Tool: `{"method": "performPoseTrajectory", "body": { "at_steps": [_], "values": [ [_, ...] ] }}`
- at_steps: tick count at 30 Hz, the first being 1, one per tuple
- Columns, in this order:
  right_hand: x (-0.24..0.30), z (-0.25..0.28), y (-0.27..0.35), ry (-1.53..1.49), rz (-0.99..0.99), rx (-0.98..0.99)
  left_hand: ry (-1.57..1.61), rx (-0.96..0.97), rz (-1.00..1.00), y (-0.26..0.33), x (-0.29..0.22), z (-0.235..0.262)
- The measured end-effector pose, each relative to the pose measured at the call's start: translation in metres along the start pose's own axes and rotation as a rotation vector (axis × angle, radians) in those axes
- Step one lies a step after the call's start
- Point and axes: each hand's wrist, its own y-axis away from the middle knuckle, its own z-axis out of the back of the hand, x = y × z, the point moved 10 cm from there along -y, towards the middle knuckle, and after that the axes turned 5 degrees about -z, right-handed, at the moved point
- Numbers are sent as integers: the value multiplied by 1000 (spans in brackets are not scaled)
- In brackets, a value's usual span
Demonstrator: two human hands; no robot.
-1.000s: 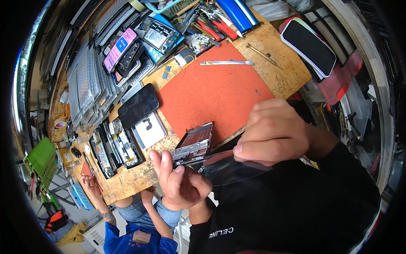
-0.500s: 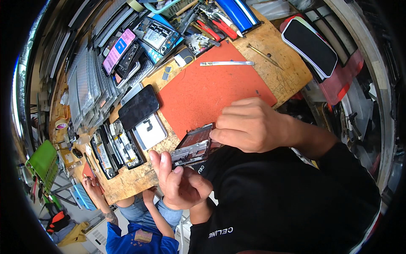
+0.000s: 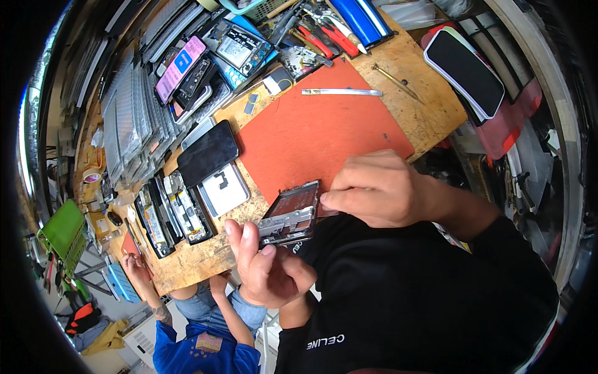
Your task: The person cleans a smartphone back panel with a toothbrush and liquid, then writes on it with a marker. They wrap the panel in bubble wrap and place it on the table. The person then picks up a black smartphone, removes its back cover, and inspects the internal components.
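Note:
An opened phone frame (image 3: 288,219), dark with a grey metal plate along one part and a reddish-brown inner face, is held tilted above the table's near edge. My left hand (image 3: 274,271) supports its lower left end, with thumb and fingers closed around that end and two fingertips sticking up beside it. At the frame's right edge, my right hand (image 3: 374,190) is closed in a pinch, thumb and forefinger touching the rim. Whatever small part may lie between those fingertips is hidden. Beyond the frame lies an orange-red mat (image 3: 311,137).
A metal blade tool (image 3: 341,92) lies on the mat, a brass-coloured screwdriver (image 3: 397,81) to its right. Left are a black phone screen (image 3: 208,156), opened phones (image 3: 187,209) and stacked clear packets (image 3: 131,118). Pliers (image 3: 317,37) lie at the back. A co-worker (image 3: 205,343) sits lower left.
The view has shifted slightly, moving the table scene a little to the right. The phone frame is turned a bit, showing more of its inner face; both hands stay at it.

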Motion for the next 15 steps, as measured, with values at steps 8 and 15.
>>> {"method": "performPoseTrajectory", "body": {
  "at_steps": [8, 15],
  "values": [
    [-17, -17, 9, -47, -3, -11, 23, -14, 38, 1, -2, 0],
    [-9, -1, 5, 40, 5, 7, 6, 7, 59, -11, -1, -4]
  ]
}}
